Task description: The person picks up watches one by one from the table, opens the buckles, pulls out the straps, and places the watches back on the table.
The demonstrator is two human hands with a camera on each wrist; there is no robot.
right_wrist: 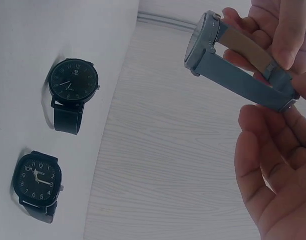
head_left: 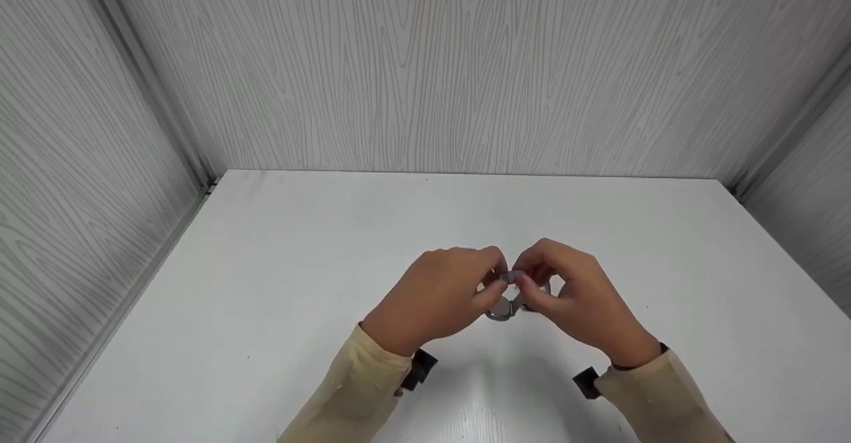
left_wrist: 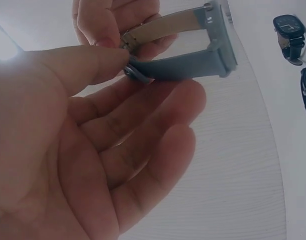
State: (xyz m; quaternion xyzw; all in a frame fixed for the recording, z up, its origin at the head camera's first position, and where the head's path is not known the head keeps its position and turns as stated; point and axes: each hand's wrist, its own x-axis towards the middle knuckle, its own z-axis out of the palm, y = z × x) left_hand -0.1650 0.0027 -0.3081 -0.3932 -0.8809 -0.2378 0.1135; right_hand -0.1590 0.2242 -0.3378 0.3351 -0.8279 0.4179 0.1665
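A wristwatch (head_left: 501, 309) with a blue-grey strap is held above the white table, its strap bent into a loop. My left hand (head_left: 442, 293) pinches the strap near the buckle end with thumb and fingertips. On the other side, my right hand (head_left: 577, 293) pinches the same part, its fingertips close to the left ones. The left wrist view shows the strap (left_wrist: 177, 65) with a tan lining running to the metal case (left_wrist: 222, 42). From the right wrist, the case (right_wrist: 202, 42) is seen edge-on; fingers partly cover the buckle.
Two dark watches lie on the table (head_left: 319, 250): a round black watch (right_wrist: 73, 82) and a squarish black watch (right_wrist: 39, 180). My hands mostly hide them in the head view. Wood-grain panels (head_left: 425, 64) enclose the table at the back and sides.
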